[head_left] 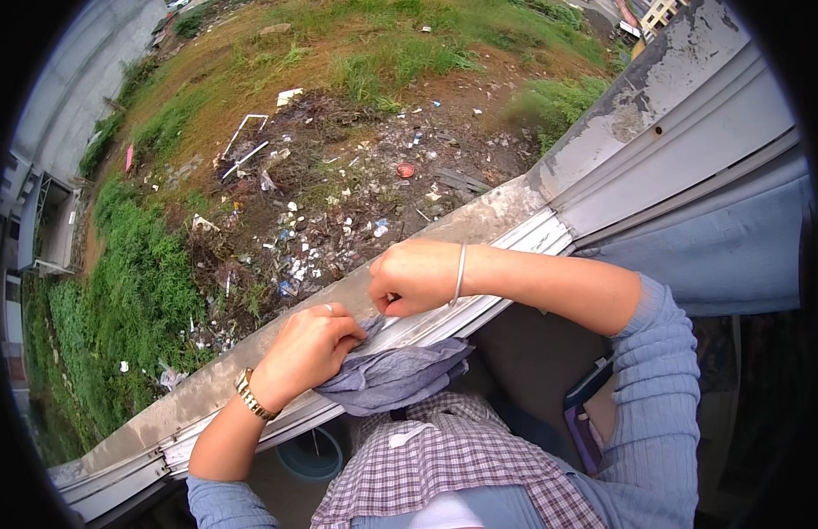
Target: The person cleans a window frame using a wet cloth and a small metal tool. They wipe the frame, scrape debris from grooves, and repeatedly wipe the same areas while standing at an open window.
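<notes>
A grey-blue cloth [395, 379] lies bunched over the inner edge of a white window frame track [523, 247] and hangs down on my side. My left hand [307, 348], with a gold watch at the wrist, grips the cloth's left end; a small fold shows beyond the fingertips. Just to the right, my right hand [419, 278], with a silver bangle, is curled closed over the track, its fingers bent downward. What those fingers hold, if anything, is hidden under the hand.
The worn concrete outer sill [501, 207] drops off to ground strewn with rubbish [329, 220] and weeds far below. At the right stand a window frame side [656, 132] and a blue curtain [691, 238]. Below the sill inside are a blue bucket [310, 454] and a checked apron [444, 450].
</notes>
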{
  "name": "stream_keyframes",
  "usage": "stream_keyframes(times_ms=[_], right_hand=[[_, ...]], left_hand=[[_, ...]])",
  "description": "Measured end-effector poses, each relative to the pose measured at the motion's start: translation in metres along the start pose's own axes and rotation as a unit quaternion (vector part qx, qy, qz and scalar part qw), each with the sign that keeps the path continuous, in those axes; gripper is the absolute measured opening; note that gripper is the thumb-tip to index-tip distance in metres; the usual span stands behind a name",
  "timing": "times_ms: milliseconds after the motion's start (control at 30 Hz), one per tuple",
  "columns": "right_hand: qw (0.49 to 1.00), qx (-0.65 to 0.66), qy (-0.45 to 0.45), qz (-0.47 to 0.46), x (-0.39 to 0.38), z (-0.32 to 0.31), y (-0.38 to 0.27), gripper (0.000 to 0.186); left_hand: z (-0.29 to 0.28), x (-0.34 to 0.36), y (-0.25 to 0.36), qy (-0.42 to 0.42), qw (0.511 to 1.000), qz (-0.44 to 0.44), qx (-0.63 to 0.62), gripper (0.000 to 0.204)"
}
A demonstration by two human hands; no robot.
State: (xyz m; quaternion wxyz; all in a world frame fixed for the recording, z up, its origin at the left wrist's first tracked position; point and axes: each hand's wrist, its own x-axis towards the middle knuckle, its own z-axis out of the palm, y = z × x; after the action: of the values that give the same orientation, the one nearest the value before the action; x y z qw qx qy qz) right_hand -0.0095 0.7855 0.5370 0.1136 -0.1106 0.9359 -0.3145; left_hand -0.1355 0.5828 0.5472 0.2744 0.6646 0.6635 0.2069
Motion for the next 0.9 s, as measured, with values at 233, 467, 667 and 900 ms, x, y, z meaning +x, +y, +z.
stream_keyframes(times_ms=[233,467,667,900], right_hand=[[0.990,0.020,-0.011,-0.139,0.132,0.058,-0.064,0.008],[0.988,-0.007,-0.063,-0.141,0.111,0.032,-0.059,0.008],[0.990,-0.093,-0.108,-0.010,0.006,-0.029,-0.009,0.014],[0.996,-0.079,-0.039,-0.033,-0.032,-0.036,0.004,0.009]], left_hand=[[-0.031,-0.133,-0.021,0.117,0.960,-0.253,0.024,0.014],[-0.002,-0.104,-0.022,0.151,0.964,-0.216,-0.026,0.014],[0.057,0.012,0.031,0.215,0.969,-0.109,0.062,0.017],[0.079,0.020,0.060,0.230,0.958,-0.090,0.143,0.011]])
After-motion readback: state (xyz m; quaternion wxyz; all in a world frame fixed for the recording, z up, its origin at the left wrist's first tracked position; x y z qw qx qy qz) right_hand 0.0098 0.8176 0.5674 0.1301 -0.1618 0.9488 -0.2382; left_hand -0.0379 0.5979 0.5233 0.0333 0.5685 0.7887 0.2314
